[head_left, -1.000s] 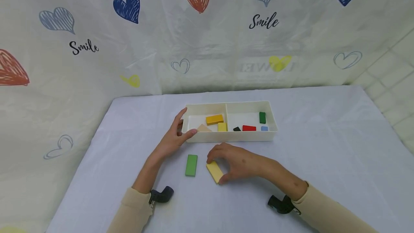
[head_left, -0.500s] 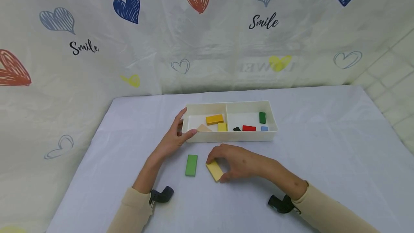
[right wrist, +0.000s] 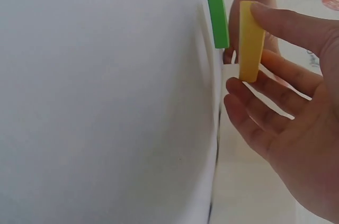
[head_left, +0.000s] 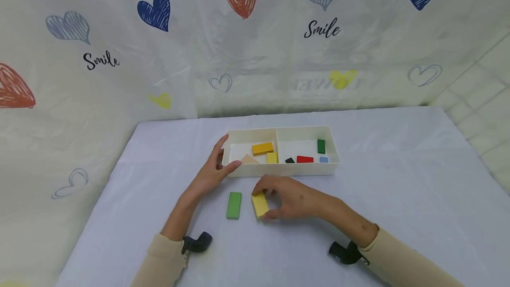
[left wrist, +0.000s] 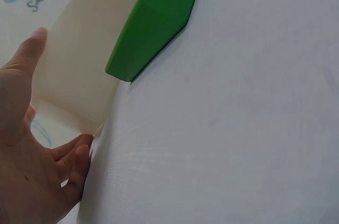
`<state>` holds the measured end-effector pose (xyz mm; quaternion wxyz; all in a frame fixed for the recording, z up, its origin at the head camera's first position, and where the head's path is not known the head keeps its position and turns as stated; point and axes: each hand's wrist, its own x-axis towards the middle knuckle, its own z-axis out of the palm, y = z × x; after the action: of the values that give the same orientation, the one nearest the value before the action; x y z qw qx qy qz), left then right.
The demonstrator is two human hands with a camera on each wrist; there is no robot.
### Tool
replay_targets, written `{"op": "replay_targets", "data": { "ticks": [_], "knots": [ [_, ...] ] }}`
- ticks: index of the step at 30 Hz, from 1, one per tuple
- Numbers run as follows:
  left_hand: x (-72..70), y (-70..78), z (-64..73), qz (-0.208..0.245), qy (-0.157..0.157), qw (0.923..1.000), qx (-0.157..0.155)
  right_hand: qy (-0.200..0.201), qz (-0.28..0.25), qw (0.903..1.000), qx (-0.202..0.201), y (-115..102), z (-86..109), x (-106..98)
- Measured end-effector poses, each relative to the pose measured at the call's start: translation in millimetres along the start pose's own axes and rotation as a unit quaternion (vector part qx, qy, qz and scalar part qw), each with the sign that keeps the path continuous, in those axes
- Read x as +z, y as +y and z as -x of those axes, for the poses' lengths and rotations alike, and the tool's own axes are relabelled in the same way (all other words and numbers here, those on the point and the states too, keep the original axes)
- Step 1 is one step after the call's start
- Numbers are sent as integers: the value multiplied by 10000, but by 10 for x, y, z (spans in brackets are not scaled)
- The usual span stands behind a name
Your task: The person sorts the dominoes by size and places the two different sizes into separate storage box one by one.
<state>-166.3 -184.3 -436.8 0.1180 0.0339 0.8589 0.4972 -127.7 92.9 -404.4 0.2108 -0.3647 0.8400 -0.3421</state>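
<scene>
My right hand (head_left: 292,196) pinches a yellow rectangular block (head_left: 260,205) by its two ends, thumb at the near end and fingers at the far one. In the right wrist view the yellow block (right wrist: 251,41) shows edge-on between thumb and fingertips. Left of it, a green rectangular block (head_left: 233,205) lies on the table. My left hand (head_left: 209,174) holds the left end of a white two-compartment box (head_left: 283,170), thumb at the front corner and index finger toward the back. The left wrist view shows the left hand (left wrist: 24,144) against the box and the green block (left wrist: 159,20) nearby.
In the box's left compartment lie an orange-yellow block (head_left: 262,149), a yellow block (head_left: 272,158) and a beige piece (head_left: 249,160). The right compartment holds a dark green block (head_left: 321,146), a red one (head_left: 304,159), a black piece (head_left: 289,160) and a blue one (head_left: 323,160).
The right hand has shifted the yellow block slightly left and away from me, turning it closer to parallel with the green block. The left hand stays on the box; the head view shifts slightly.
</scene>
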Motion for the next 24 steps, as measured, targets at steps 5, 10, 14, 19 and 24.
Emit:
{"op": "replay_targets", "data": {
  "ticks": [5, 10, 14, 19, 24],
  "knots": [
    [4, -11, 14, 30, 4, 10000, -44, 175, -114, 9998, -47, -22, -6, -12],
    [16, 0, 20, 27, 5, 10000, -77, 300, -181, 9993, -150, -31, -2, -14],
    [29, 2, 8, -17, 21, 10000, -83, 407, -168, 9988, -207, -39, 7, -16],
    [24, 8, 7, -31, 10, 10000, -49, 526, -204, 9980, -293, -57, 15, -35],
    [12, 16, 14, -10, 6, 10000, -79, 624, -192, 9968, -464, -74, 12, -49]
  ]
}}
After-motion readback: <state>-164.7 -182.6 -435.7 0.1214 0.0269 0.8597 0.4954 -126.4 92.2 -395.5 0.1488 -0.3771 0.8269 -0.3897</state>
